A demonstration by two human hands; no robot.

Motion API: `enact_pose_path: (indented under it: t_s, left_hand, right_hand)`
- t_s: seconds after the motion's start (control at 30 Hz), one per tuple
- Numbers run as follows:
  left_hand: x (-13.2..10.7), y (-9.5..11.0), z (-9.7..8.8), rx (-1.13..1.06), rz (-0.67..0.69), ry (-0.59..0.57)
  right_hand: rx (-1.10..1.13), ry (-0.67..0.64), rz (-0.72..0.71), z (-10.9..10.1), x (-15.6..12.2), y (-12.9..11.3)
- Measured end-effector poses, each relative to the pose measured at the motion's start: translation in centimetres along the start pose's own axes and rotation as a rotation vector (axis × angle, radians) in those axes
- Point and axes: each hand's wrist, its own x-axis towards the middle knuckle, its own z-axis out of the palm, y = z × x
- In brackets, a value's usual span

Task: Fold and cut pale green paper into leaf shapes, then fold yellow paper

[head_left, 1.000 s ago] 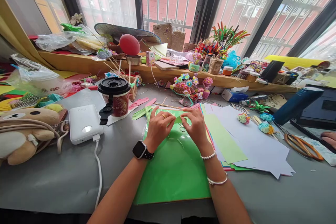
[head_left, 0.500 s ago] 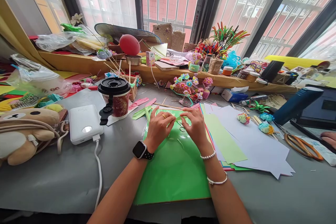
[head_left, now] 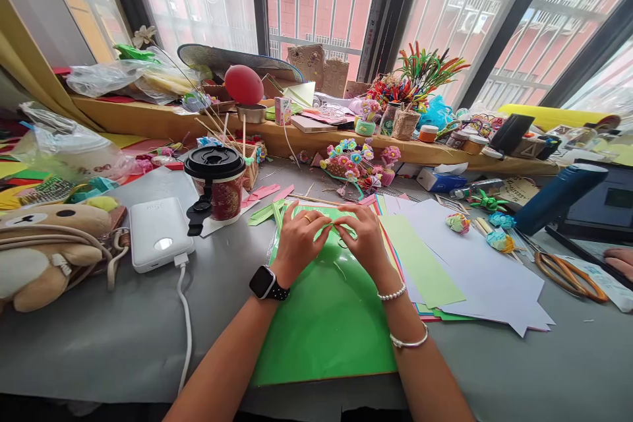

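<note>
Both hands meet over the middle of the grey table (head_left: 99, 336), just above the far end of a glossy bright-green sheet of card (head_left: 326, 330) that lies flat in front of the person. Between them is a narrow strip of light-green paper (head_left: 332, 229), pinched at each end. The left hand (head_left: 299, 241), with a gold ring and a black smartwatch at the wrist, closes thumb and forefinger tightly on the strip's left end; the right hand (head_left: 366, 237), with a pearl bracelet and a silver bangle behind it, nips the right end the same way. So the strip's long axis runs left to right, spanning the small gap between the fingertips, and neither hand is nearer to it than the other: each has an end. It hangs just clear of the green sheet, as far as I can tell.

To the right lies a fanned stack of white and pale-green papers (head_left: 469, 264). To the left stand a red paper cup with a black lid (head_left: 217, 184) and a white power bank (head_left: 159, 232) with its cable trailing.
</note>
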Motion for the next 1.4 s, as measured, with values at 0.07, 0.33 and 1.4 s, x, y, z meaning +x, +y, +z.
enact_pose_path:
  t_s: [0.07,0.33,1.4]
  left_hand:
    - [0.0,0.0,0.0,-0.003,0.006,-0.011]
    - [0.1,-0.1,0.0,-0.033,-0.021,-0.01]
    - [0.0,0.3,0.8,-0.376,-0.285,0.003]
  right_hand:
    - [-0.009,-0.003,-0.012,0.0,0.0,0.0]
    - [0.007,0.03,0.019,-0.1,0.1,0.1]
    - [0.683,-0.04,0.619,0.4,0.0,0.2]
